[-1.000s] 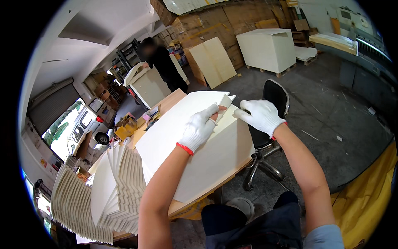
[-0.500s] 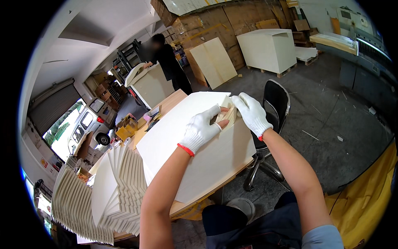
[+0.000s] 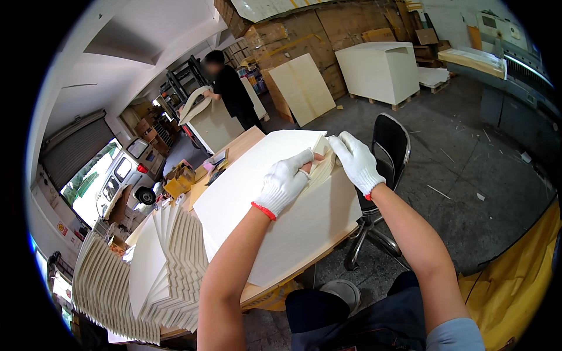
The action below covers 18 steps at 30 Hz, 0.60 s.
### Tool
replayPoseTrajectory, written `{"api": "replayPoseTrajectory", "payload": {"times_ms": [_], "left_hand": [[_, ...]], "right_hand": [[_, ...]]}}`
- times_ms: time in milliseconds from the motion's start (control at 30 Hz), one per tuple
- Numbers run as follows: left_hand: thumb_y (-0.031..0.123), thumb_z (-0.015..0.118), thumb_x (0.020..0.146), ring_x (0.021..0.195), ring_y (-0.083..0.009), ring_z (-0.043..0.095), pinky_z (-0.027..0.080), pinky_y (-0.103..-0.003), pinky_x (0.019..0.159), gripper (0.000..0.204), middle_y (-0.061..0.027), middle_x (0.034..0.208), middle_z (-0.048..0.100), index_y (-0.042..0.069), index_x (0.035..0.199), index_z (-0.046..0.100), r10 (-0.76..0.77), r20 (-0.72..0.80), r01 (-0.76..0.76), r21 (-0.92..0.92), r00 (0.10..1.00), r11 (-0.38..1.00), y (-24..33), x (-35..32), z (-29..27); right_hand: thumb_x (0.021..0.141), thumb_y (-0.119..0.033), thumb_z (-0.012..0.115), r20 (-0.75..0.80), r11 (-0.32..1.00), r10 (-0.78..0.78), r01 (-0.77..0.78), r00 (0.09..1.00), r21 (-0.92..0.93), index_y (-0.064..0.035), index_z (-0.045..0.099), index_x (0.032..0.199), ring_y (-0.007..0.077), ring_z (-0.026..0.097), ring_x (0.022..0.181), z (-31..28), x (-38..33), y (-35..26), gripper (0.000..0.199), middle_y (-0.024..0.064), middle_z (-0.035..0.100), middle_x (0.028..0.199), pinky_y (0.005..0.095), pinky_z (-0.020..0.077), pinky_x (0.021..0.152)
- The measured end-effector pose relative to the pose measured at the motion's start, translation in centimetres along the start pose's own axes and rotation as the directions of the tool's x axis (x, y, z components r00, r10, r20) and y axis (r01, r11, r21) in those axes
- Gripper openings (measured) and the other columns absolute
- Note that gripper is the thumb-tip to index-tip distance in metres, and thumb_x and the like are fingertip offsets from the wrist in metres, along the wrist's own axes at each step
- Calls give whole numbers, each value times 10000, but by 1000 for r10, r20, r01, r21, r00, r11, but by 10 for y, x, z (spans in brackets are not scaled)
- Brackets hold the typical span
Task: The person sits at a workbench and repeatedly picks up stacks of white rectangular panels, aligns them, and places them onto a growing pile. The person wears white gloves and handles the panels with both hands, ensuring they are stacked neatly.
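Observation:
A large stack of cream-white card sheets lies on the wooden table in front of me. At its far right corner several sheets are bent up in a curled wad. My left hand, in a white knit glove with bare thumb and fingertips, is closed with its thumb and fingers pinching the left side of these sheets. My right hand, in a similar white glove with a red cuff, is closed round the raised corner on the right. The fingertips of the right hand are hidden.
Bent, fanned stacks of cream card stand at the table's left. A black chair is close by my right hand. Beyond the table a person in black handles a large sheet. A yellow box sits on the table's far left.
My left thumb and fingers have drawn together on the sheets, after being further apart. My right hand has barely moved. The person in the background has shifted and lifts a sheet into a curl.

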<state>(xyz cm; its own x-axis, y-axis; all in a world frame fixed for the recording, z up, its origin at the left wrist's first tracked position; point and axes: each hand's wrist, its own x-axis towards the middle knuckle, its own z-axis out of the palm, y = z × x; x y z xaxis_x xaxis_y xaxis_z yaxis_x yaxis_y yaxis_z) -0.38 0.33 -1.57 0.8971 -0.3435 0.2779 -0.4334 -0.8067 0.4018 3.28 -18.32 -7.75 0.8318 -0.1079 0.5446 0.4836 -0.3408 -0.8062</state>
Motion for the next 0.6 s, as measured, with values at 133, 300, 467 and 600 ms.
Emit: {"api": "replayPoseTrajectory", "payload": {"times_ms": [133, 300, 467, 600], "left_hand": [[252, 639, 929, 827, -185, 653, 501, -346, 814, 335, -100, 899, 676, 163, 1251, 644, -42, 42, 42, 6, 998, 999, 18, -2, 0], [270, 657, 917, 814, -181, 654, 503, -341, 807, 353, -94, 896, 677, 164, 1253, 643, 11, 32, -11, -17, 999, 1000, 8, 0, 2], [226, 622, 925, 802, -181, 654, 503, -338, 803, 343, -104, 883, 672, 163, 1262, 641, 2, 46, -2, 6, 999, 1000, 17, -2, -1], [167, 549, 950, 793, -187, 650, 506, -343, 798, 327, -114, 863, 664, 168, 1263, 642, -34, 1, 34, -44, 999, 998, 16, -3, 1]], "right_hand": [[991, -502, 444, -18, 1000, 14, -13, 1000, 6, -48, 576, 900, 428, 603, 872, -1, 0, 4, 481, 214, 632, 843, 475, 441, 738], [991, -504, 443, -9, 1000, 20, -20, 1000, 2, -52, 576, 901, 428, 604, 871, 0, 0, 3, 480, 210, 634, 849, 475, 442, 736], [989, -512, 449, -15, 1000, 21, -21, 1000, 2, -51, 578, 902, 425, 608, 869, 1, 1, 8, 486, 205, 637, 844, 469, 444, 733], [982, -513, 468, 19, 998, 51, -52, 999, 34, -51, 582, 899, 411, 616, 854, -2, -1, 1, 483, 197, 640, 827, 460, 448, 728]]}}
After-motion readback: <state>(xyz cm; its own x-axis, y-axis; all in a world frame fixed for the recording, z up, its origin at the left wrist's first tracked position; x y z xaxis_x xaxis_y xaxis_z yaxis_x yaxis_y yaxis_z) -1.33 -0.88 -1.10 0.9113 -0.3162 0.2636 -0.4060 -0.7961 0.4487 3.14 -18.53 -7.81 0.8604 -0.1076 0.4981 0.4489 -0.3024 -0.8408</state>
